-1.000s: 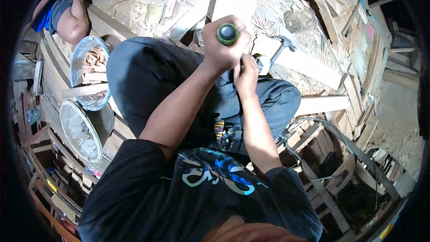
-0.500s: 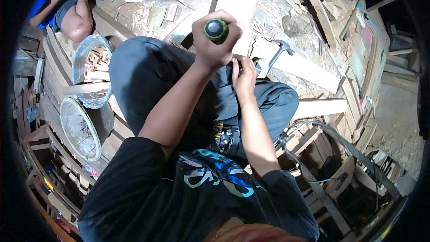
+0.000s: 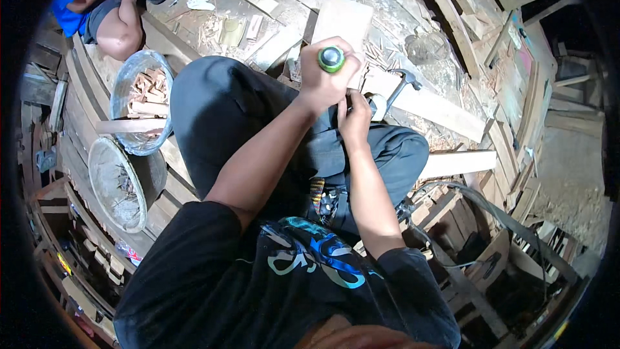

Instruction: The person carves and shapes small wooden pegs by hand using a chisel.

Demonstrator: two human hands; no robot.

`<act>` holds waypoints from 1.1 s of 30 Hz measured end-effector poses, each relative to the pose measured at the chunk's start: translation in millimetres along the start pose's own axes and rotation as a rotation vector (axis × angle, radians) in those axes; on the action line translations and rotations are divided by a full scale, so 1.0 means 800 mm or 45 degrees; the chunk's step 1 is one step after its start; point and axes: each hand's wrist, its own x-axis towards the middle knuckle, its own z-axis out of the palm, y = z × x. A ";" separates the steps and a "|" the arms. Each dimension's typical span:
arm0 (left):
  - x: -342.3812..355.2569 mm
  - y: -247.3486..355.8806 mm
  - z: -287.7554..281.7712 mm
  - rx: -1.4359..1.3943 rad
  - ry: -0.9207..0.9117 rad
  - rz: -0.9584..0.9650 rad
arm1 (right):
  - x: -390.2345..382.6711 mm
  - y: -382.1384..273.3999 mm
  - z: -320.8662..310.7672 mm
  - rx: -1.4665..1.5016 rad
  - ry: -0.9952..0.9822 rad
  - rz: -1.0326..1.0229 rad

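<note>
My left hand (image 3: 323,81) is closed in a fist round an upright green-and-black tool handle (image 3: 331,59). I look down on the handle's butt end; the working end is hidden beneath the fist. Just below and to the right, my right hand (image 3: 355,123) has its fingers curled together close to the left fist, and what they hold, if anything, is hidden. A pale wooden board (image 3: 343,16) stretches away from beneath my left hand. To the right of my hands a claw hammer (image 3: 408,79) lies beside another pale board (image 3: 445,111).
On my left stand a bucket of wood offcuts (image 3: 150,90) and a second bucket (image 3: 106,174). Another person's bent leg (image 3: 119,29) is at the far left. Wood chips (image 3: 381,55) litter the plank floor. Timber framing (image 3: 452,220) lies at the lower right.
My left fist and the tool handle have shifted right and slightly nearer to me. My right hand stays almost in place. The whole view has also shifted slightly.
</note>
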 end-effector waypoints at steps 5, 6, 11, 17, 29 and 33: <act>0.004 0.027 -0.007 -0.084 0.023 0.151 | 0.003 -0.005 -0.001 0.061 -0.019 0.040; -0.002 0.012 -0.005 0.000 0.005 0.127 | 0.001 -0.007 -0.001 0.011 -0.036 0.055; 0.007 0.003 -0.004 -0.103 0.097 0.015 | 0.002 -0.004 0.001 0.021 0.031 0.012; -0.004 0.010 -0.001 0.002 0.002 0.012 | 0.002 -0.001 -0.001 0.015 -0.070 0.136; 0.002 0.010 -0.004 -0.010 0.016 0.063 | 0.002 -0.009 -0.003 -0.021 -0.066 0.101; 0.000 0.031 -0.005 -0.217 -0.049 0.098 | -0.002 0.002 0.002 0.067 0.004 0.039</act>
